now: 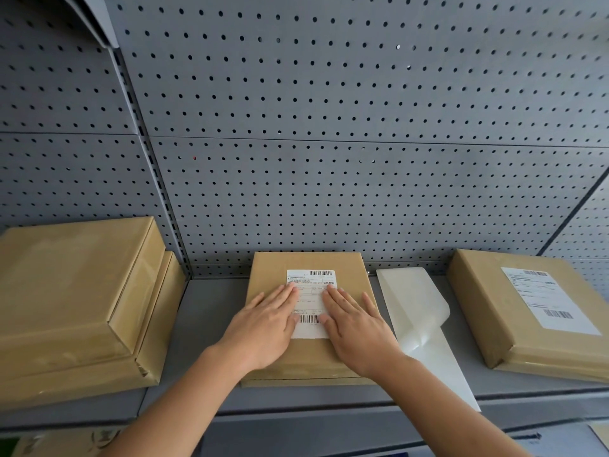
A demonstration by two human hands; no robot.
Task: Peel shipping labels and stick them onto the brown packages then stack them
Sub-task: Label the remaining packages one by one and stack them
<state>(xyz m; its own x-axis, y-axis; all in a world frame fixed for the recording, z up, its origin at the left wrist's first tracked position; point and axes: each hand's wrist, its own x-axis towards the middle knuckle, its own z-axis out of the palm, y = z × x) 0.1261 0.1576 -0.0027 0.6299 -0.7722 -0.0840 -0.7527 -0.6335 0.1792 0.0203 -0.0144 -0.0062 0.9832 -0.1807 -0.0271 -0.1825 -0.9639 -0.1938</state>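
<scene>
A flat brown package (270, 268) lies in the middle of the grey shelf (204, 311). On its top is a white shipping label (311, 285) with barcodes. My left hand (263, 328) lies flat on the label's left side, fingers spread. My right hand (356, 328) lies flat on its right side. Both palms press down and hold nothing. To the right rests a brown package (487, 301) bearing its own label (547, 300). At the left, two unlabelled brown packages (72, 282) are stacked.
A glossy white backing strip (418, 318), partly curled, lies on the shelf between the middle and right packages and reaches past the front edge. A grey pegboard wall (329, 110) rises behind the shelf. More brown items show below the shelf at the bottom left.
</scene>
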